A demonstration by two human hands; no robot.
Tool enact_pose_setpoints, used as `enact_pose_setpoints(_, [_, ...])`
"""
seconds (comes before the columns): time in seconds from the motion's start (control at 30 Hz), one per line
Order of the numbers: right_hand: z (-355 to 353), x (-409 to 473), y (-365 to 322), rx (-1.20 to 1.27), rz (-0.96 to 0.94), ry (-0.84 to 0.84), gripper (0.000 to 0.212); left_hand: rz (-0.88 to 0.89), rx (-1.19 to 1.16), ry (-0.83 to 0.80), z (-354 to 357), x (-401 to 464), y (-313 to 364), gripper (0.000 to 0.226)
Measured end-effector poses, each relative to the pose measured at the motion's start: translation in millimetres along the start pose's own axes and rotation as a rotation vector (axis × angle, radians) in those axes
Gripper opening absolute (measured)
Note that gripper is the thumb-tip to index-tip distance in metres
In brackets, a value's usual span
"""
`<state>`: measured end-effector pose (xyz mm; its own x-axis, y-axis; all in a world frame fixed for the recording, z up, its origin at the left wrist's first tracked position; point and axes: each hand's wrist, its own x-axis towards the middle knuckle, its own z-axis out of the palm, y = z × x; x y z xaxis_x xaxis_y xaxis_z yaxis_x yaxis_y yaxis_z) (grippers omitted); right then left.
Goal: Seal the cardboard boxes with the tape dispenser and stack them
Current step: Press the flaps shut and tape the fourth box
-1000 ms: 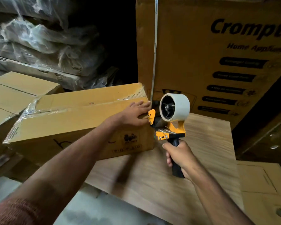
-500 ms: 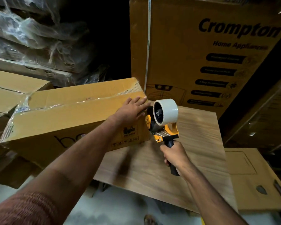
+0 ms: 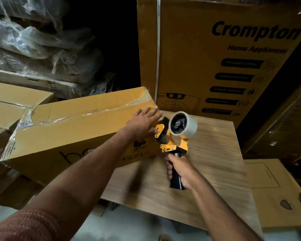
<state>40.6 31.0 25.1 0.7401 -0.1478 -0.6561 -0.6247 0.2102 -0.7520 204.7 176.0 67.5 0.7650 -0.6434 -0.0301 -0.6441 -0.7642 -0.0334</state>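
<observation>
A long brown cardboard box (image 3: 63,129) lies on a wooden table (image 3: 207,153), with clear tape along its top seam and over its left end. My left hand (image 3: 142,122) presses flat on the box's right end, fingers straight. My right hand (image 3: 178,169) grips the black handle of a yellow tape dispenser (image 3: 174,136) carrying a white tape roll. The dispenser's head sits against the box's right end, just below my left fingers.
A tall printed carton (image 3: 215,58) stands behind the table. More taped boxes (image 3: 10,105) sit at the left below plastic-wrapped bundles (image 3: 35,46). A flat cardboard piece (image 3: 276,193) lies low at the right. Grey floor shows in front of the table.
My left hand slid up the box's right end and flattened out. The dispenser stayed at that end, tilting slightly. The camera view shifted, bringing more of the printed carton into sight.
</observation>
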Motion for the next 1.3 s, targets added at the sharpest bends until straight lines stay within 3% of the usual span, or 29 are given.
enact_pose_setpoints(0.1, [5,3,10,0.117,0.061,-0.105,0.034,-0.010,0.039,-0.025,1,0,2,0.106])
enact_pose_setpoints(0.2, [6,8,23,0.059,-0.085,0.013,0.029,-0.008,0.030,-0.027,-2,0,-1,0.107])
enact_pose_setpoints(0.3, [-16,12,27,-0.025,-0.230,0.175,0.021,-0.032,0.097,0.029,-2,-6,5,0.099])
enact_pose_setpoints(0.37, [-31,17,31,0.037,-0.249,0.184,0.015,-0.036,0.135,0.157,6,-16,18,0.089])
enact_pose_setpoints(0.43, [-43,25,42,0.035,-0.238,0.221,0.007,-0.026,0.074,0.323,19,-29,44,0.074])
enact_pose_setpoints(0.5, [-57,34,61,-0.044,-0.218,0.330,0.011,0.036,-0.022,0.377,38,-40,77,0.064])
enact_pose_setpoints(0.67, [-97,54,123,-0.230,-0.108,0.623,0.041,0.278,-0.082,0.097,88,-50,144,0.061])
enact_pose_setpoints(0.77, [-111,56,142,-0.298,-0.117,0.719,0.048,0.283,-0.085,-0.116,95,-52,162,0.062])
enact_pose_setpoints(0.9, [-119,51,151,-0.420,-0.155,0.718,0.055,0.255,-0.125,-0.147,98,-52,161,0.062])
enact_pose_setpoints(1.03, [-111,27,148,-0.554,-0.331,0.969,0.048,0.214,-0.170,-0.140,99,-56,148,0.057])
enact_pose_setpoints(1.1, [-101,21,139,-0.574,-0.561,0.994,0.029,0.200,-0.226,-0.066,96,-58,138,0.050])
enact_pose_setpoints(1.2, [-79,28,110,-0.523,-0.774,0.870,0.015,0.162,-0.278,0.298,80,-57,122,0.031])
enact_pose_setpoints(1.3, [-49,34,63,-0.447,-0.913,0.716,0.018,-0.137,-0.166,0.604,40,-49,105,0.019])
